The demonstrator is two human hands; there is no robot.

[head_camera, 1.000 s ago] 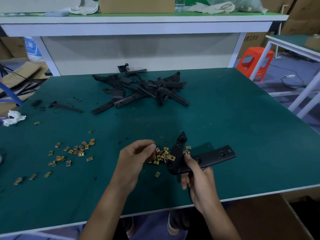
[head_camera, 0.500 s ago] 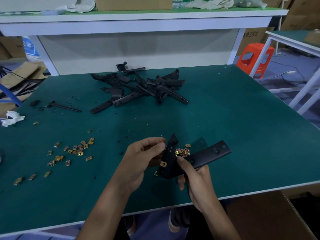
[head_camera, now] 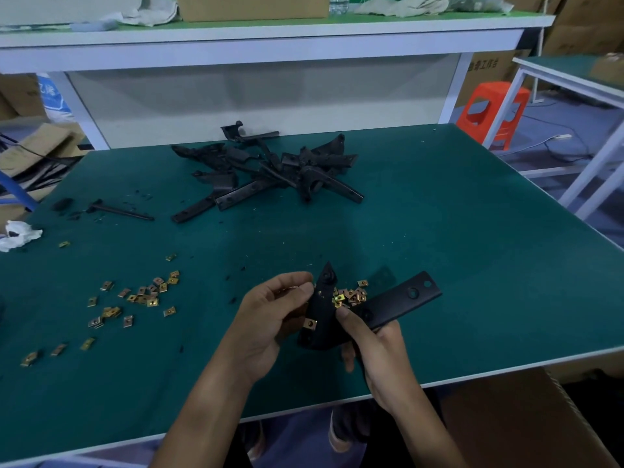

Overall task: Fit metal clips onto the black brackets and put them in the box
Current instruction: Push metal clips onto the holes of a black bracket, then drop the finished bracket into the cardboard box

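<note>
My right hand [head_camera: 374, 349] grips a black L-shaped bracket [head_camera: 391, 307] just above the green table [head_camera: 472, 265] near its front edge. One brass clip [head_camera: 309, 323] sits on the bracket's left edge. My left hand [head_camera: 270, 315] touches the bracket's upright arm, its thumb and fingers pinched together at that edge; what they pinch is hidden. A small heap of brass clips [head_camera: 351, 295] lies right behind the bracket. More clips [head_camera: 141, 298] are scattered at the left. A pile of black brackets [head_camera: 270, 170] lies at the back of the table.
A cardboard box [head_camera: 520, 420] stands open below the table's front right edge. A thin black rod [head_camera: 121, 211] and a crumpled white cloth [head_camera: 18, 233] lie at the far left. An orange stool [head_camera: 493, 109] and another table stand at the right. A shelf crosses above the back.
My left hand moved from the clip heap to the bracket's left edge, where a clip now sits. The bracket was turned and raised slightly toward me.
</note>
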